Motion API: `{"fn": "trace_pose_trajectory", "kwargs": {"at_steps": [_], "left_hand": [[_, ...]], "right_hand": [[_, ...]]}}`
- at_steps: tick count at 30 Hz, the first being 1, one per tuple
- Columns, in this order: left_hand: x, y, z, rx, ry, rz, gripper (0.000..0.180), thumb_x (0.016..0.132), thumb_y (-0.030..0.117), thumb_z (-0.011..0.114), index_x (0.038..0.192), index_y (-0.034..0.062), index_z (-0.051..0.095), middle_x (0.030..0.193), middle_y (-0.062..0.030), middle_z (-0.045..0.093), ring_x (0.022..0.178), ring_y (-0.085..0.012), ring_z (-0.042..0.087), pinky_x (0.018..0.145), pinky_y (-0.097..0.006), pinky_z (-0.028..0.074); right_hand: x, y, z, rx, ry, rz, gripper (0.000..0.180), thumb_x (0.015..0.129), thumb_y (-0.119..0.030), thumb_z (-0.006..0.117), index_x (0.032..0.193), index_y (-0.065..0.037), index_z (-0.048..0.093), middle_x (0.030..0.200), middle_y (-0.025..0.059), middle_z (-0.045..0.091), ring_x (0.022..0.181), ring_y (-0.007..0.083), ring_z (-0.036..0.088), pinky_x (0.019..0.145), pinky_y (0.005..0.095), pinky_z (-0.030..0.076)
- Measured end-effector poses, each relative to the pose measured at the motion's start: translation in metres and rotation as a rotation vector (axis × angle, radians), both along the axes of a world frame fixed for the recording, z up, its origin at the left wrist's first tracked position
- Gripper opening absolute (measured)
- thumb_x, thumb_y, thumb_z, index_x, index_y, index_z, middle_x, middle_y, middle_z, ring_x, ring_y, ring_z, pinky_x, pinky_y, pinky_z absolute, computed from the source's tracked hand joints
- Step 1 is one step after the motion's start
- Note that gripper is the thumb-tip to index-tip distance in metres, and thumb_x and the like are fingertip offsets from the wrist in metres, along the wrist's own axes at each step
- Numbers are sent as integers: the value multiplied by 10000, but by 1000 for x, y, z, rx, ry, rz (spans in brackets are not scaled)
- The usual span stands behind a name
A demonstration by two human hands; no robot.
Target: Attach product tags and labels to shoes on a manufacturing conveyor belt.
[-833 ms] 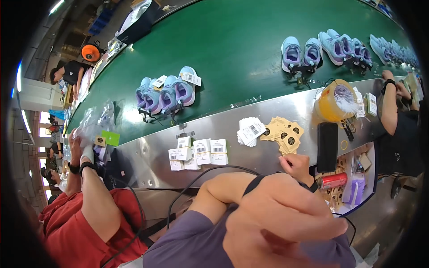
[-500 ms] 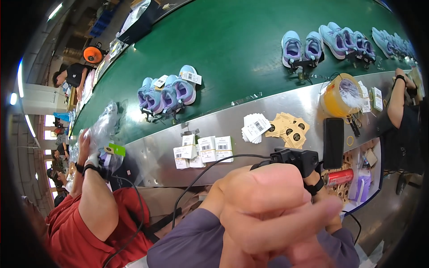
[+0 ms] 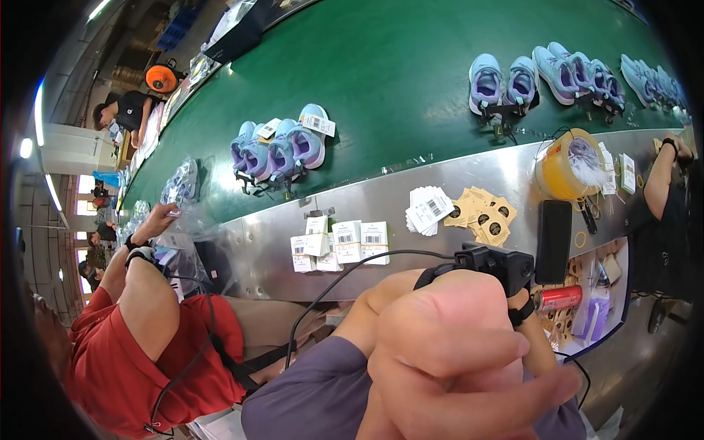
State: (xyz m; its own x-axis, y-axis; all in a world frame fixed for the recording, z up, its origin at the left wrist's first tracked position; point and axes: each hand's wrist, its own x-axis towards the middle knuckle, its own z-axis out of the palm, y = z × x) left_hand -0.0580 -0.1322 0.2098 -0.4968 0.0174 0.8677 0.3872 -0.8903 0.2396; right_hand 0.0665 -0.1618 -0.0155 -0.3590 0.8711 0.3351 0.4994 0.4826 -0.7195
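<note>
A large curled hand (image 3: 455,337), very close to the camera, fills the lower middle; I cannot tell whose it is. Behind it, my left forearm (image 3: 378,297) reaches forward with a dark band at the wrist, and my left hand is hidden. My right forearm (image 3: 541,356) rises on the other side with a black wristband. Only a bit of my right hand (image 3: 518,299) shows, beside a black wrist device (image 3: 495,265) with a cable; its fingers are hidden. Banded stacks of white tags (image 3: 345,242) lie beyond my left forearm. Farther right are loose white labels (image 3: 427,210) and brown tags (image 3: 484,215).
Blue and purple shoes (image 3: 282,150) stand on the green belt (image 3: 396,103), with more pairs (image 3: 506,84) farther right. A tape roll (image 3: 568,172), phone (image 3: 554,242), scissors (image 3: 588,216) and red can (image 3: 559,298) are at right. A co-worker in red (image 3: 147,352) handles clear plastic at left.
The large hand has shifted slightly right and down, its fingers curled differently. At left, the co-worker's hand has moved right along the plastic, and the bright green tag there is out of sight.
</note>
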Motion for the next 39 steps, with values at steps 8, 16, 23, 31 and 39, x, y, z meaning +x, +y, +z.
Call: {"fn": "trace_pose_trajectory", "kwargs": {"at_steps": [8,16,23,31,39], "left_hand": [[-3,-2,-2,57,-64,47,212,615,-75,514,461,66,482,602,-1,629,429,-112,461,436,-211,372],[-15,-2,2,-123,191,-165,101,680,-5,602,688,57,523,792,-26,575,574,-134,529,503,-244,417],[-15,31,0,-423,340,-455,79,750,-18,631,812,18,597,809,-107,614,697,-209,626,559,-299,493],[39,71,-28,-1085,-279,-1221,176,932,145,547,985,-5,622,863,-100,663,713,-163,624,547,-260,468],[69,74,-29,-1060,-338,-1326,148,924,116,551,989,-2,615,861,-99,663,702,-158,616,565,-260,474]], "right_hand": [[-7,-6,-27,-9,97,-60,258,736,-184,676,587,-50,514,518,112,490,465,291,526,439,365,384],[5,-5,-39,34,-67,-57,182,722,-134,670,610,-49,555,536,122,519,471,287,535,444,360,389],[19,-3,8,-31,-51,-66,218,770,-149,678,599,-73,567,547,98,544,482,270,560,448,375,409],[57,6,5,-19,-11,-87,240,773,-183,684,591,-81,565,537,79,538,471,258,552,433,363,400],[81,6,5,10,-22,-78,255,788,-196,673,589,-79,564,541,85,533,475,269,546,431,362,392]]}}
